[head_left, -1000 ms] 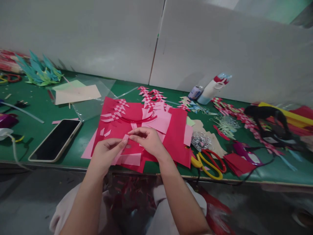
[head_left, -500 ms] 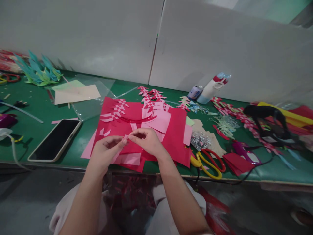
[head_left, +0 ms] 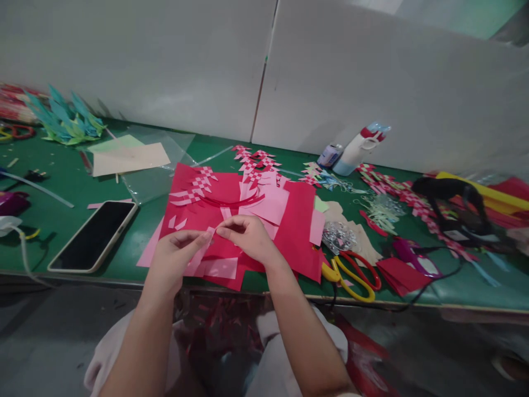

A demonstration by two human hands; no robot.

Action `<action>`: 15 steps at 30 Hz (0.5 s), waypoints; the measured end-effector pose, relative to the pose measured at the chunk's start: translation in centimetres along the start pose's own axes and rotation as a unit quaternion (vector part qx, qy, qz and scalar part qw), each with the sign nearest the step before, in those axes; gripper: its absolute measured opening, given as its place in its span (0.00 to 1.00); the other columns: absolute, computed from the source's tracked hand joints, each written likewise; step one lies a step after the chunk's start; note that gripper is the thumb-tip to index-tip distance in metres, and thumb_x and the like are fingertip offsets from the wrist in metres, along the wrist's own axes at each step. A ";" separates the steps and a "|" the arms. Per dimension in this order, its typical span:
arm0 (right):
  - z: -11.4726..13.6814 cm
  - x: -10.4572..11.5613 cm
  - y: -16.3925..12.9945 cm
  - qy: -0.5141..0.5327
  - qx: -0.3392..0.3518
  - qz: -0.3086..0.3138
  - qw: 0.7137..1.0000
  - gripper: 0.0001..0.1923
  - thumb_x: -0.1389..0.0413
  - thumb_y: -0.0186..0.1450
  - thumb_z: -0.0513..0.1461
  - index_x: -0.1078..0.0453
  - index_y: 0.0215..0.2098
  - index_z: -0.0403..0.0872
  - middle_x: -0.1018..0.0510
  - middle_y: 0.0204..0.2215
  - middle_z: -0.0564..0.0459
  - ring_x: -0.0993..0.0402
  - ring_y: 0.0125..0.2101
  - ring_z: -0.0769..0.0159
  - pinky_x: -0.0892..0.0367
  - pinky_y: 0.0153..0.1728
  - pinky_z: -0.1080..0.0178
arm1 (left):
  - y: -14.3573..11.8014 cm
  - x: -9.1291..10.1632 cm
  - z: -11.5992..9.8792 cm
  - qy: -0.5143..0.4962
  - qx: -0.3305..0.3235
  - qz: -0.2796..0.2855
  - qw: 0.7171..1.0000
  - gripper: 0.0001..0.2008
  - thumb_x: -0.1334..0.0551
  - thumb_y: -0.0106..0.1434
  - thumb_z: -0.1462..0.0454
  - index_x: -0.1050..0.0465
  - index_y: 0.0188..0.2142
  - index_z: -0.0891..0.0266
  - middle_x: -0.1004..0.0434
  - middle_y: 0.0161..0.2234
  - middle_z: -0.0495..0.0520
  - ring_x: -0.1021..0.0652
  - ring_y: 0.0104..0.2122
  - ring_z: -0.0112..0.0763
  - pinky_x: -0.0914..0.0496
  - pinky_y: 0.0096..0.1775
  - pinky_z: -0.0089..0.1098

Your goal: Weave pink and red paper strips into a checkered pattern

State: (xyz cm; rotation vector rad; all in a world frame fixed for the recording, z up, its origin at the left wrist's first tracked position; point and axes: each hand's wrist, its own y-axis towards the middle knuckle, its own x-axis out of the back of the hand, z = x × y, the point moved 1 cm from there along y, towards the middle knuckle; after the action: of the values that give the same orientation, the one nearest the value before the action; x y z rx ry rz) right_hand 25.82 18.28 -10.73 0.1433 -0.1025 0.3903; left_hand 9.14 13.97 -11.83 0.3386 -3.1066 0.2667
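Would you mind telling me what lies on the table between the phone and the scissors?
In the head view, red paper sheets with pink pieces fill the stretch between the phone and the scissors; both hands work over them.

Phone (head_left: 93,235) left; scissors (head_left: 351,272) right; white bottle (head_left: 357,149) by wall; teal paper shapes (head_left: 66,120) far left

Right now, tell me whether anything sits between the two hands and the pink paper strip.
Nothing visible does. The left hand and right hand both pinch the pink paper strip directly, above the red paper sheets on the green table.
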 end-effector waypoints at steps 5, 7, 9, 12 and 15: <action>-0.4 -0.2 0.0 -0.024 0.004 -0.001 1.000 0.09 0.41 0.60 0.42 0.24 0.31 0.44 0.20 0.30 0.52 0.25 0.31 0.68 0.32 0.36 0.66 | -0.1 -0.3 -0.4 0.005 -0.007 -0.005 1.000 0.18 0.28 0.43 0.52 0.22 0.26 0.64 0.19 0.27 0.56 0.22 0.32 0.35 0.29 0.39 0.33; -0.6 -0.2 0.0 -0.035 0.002 -0.012 0.999 0.09 0.42 0.60 0.42 0.24 0.30 0.44 0.20 0.29 0.52 0.26 0.30 0.68 0.33 0.35 0.66 | -0.1 -0.3 -0.5 0.009 0.000 0.007 1.000 0.18 0.28 0.43 0.52 0.22 0.27 0.64 0.19 0.27 0.55 0.23 0.31 0.34 0.29 0.37 0.31; -0.8 -0.2 0.1 -0.040 -0.002 -0.031 0.999 0.09 0.42 0.59 0.42 0.26 0.30 0.44 0.20 0.28 0.52 0.26 0.29 0.68 0.33 0.34 0.66 | -0.1 -0.2 -0.4 0.025 0.012 0.025 0.999 0.18 0.28 0.43 0.52 0.22 0.27 0.64 0.19 0.27 0.54 0.23 0.29 0.32 0.30 0.34 0.29; -1.0 -0.1 0.2 -0.059 -0.006 -0.060 0.996 0.09 0.43 0.59 0.42 0.27 0.28 0.44 0.21 0.27 0.53 0.27 0.29 0.68 0.33 0.34 0.65 | -0.1 0.4 -0.2 0.064 0.026 0.054 0.996 0.17 0.28 0.43 0.52 0.22 0.26 0.63 0.21 0.25 0.52 0.26 0.26 0.29 0.33 0.29 0.27; -1.3 -0.2 0.4 -0.107 -0.009 -0.082 0.991 0.08 0.44 0.59 0.42 0.27 0.29 0.45 0.21 0.28 0.53 0.27 0.30 0.67 0.34 0.34 0.65 | 0.0 1.2 0.1 0.111 0.032 0.081 0.990 0.17 0.29 0.45 0.51 0.22 0.26 0.64 0.23 0.23 0.51 0.28 0.24 0.28 0.35 0.27 0.27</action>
State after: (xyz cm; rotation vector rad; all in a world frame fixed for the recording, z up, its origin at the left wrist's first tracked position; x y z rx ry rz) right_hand 25.63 18.76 -11.99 0.1732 -0.3040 0.2097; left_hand 8.01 13.68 -11.90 0.0518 -2.9117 0.3767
